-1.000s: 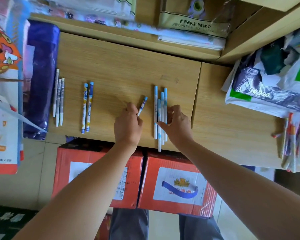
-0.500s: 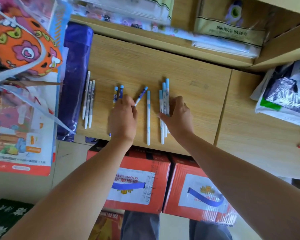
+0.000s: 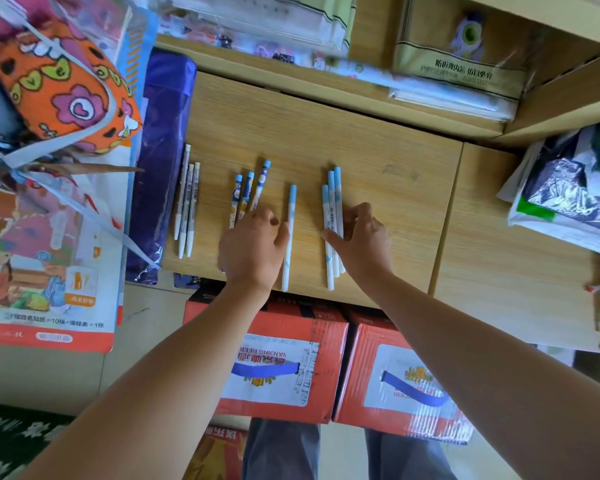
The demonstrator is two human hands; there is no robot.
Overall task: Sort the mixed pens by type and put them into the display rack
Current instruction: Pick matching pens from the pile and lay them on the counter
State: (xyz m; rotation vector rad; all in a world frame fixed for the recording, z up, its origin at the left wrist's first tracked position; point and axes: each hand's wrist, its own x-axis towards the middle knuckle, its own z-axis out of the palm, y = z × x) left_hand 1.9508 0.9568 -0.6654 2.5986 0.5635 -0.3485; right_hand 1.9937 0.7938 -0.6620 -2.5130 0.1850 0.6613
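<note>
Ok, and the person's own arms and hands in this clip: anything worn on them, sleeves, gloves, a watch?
Nothing worn that shows. The left hand and right hand are bare, with no gloves, and no rings or watch that I can make out. Both forearms are uncovered up to the frame edge, so no sleeve is in view. Below, only grey trousers show.

Wooden counter (image 3: 378, 161) above red cartons (image 3: 291, 368) on pale floor (image 3: 42, 375).

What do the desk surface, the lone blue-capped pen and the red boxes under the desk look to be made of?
Desk surface: light wood-grain board, probably laminate, with matte, even streaks. Lone blue-capped pen: likely plastic, a smooth white barrel with printed blue marks. Red boxes: printed cardboard under glossy tape or film, judging by the shiny wrinkles.
</note>
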